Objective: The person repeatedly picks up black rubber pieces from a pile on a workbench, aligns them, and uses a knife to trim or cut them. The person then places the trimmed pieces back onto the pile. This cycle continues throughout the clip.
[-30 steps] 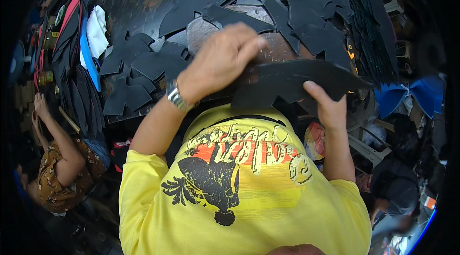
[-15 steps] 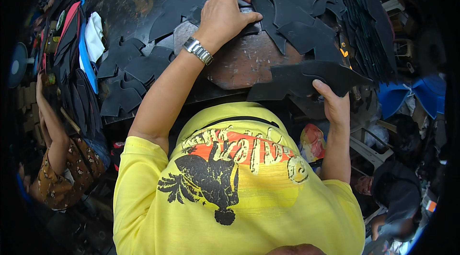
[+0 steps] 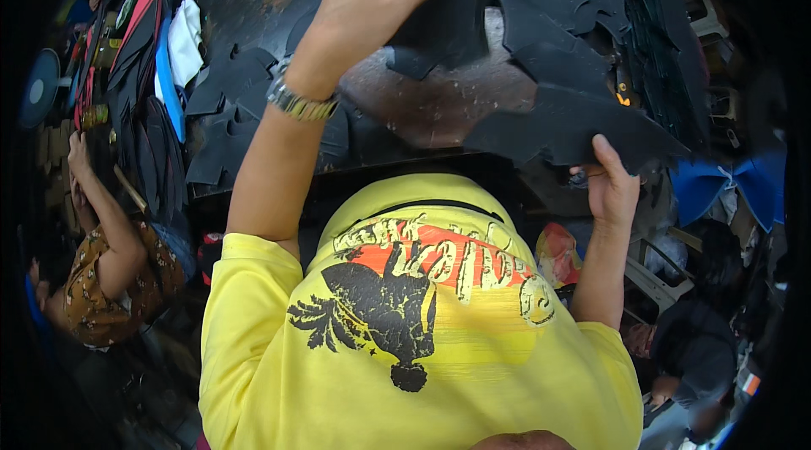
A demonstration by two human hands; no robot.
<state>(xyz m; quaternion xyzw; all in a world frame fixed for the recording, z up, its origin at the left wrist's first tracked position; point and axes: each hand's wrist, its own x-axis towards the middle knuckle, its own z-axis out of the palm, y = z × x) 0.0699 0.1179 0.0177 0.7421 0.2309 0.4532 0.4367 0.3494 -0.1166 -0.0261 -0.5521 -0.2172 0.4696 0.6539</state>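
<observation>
Over the table's middle, my left hand [image 3: 372,10] pinches a black flat cut-out piece [image 3: 452,23] between thumb and fingers; the piece hangs raised and is blurred. A metal watch [image 3: 297,99] circles that wrist. At the near right edge, my right hand [image 3: 612,186] grips a wide black sheet piece [image 3: 562,125], thumb on top and fingers mostly hidden below. Between the hands lies a worn brown board [image 3: 439,108] on the dark table. More black cut-outs [image 3: 553,44] with curved, pointed outlines overlap beyond my right hand.
Several black cut-outs [image 3: 228,87] lie on the left side. Strips in black, red and blue [image 3: 169,53] hang beside a white cloth [image 3: 184,43]. A stack of dark pieces [image 3: 659,53] stands at the right. A co-worker in a patterned top [image 3: 118,285] sits left; blue plastic [image 3: 731,184] is at right.
My left hand has lifted a black piece off the board and moved up and slightly left. My right hand has shifted a little right and down with its sheet piece.
</observation>
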